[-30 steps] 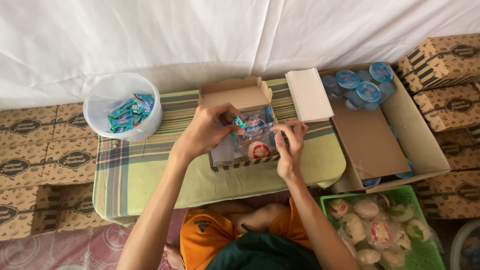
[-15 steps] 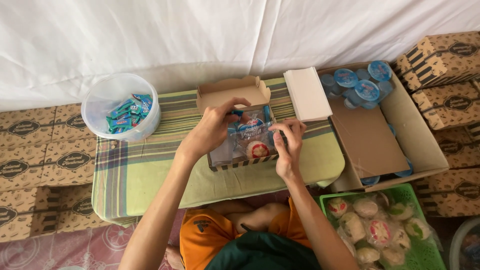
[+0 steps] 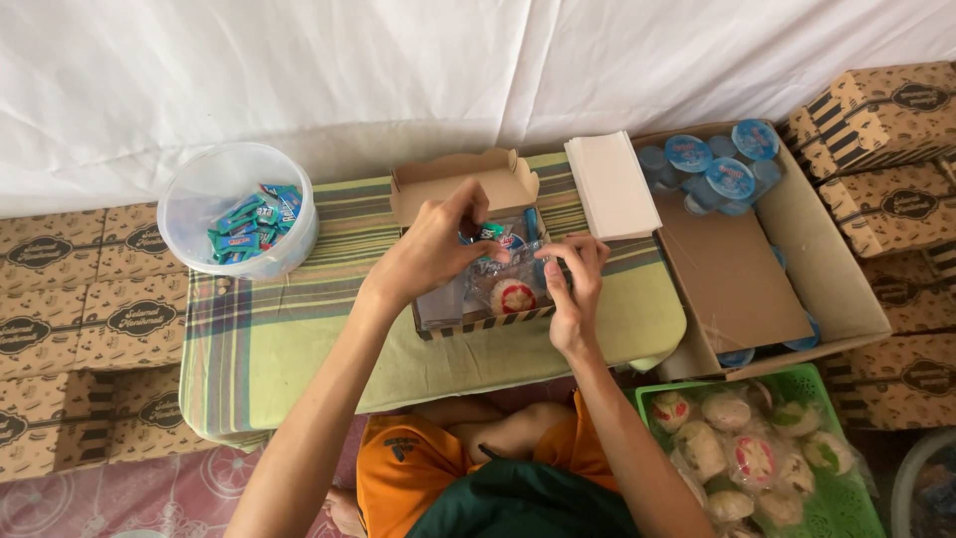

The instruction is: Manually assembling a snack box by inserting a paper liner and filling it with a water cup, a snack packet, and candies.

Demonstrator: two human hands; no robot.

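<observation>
An open brown snack box sits on a low table covered with a striped green cloth. Inside lie a wrapped round cake and other clear-wrapped snacks. My left hand hovers over the box, its fingertips pinching a small green-blue wrapped candy. My right hand rests on the box's right side, fingers curled on its edge and on the wrappers.
A clear round tub of blue-green candies stands at the table's left. A white napkin stack lies right of the box. A large carton with sealed water cups and a green basket of wrapped cakes sit right. Closed patterned boxes flank both sides.
My left hand has moved slightly right over the box with the candy, now held above the snacks. My right hand has stayed at the box's right edge.
</observation>
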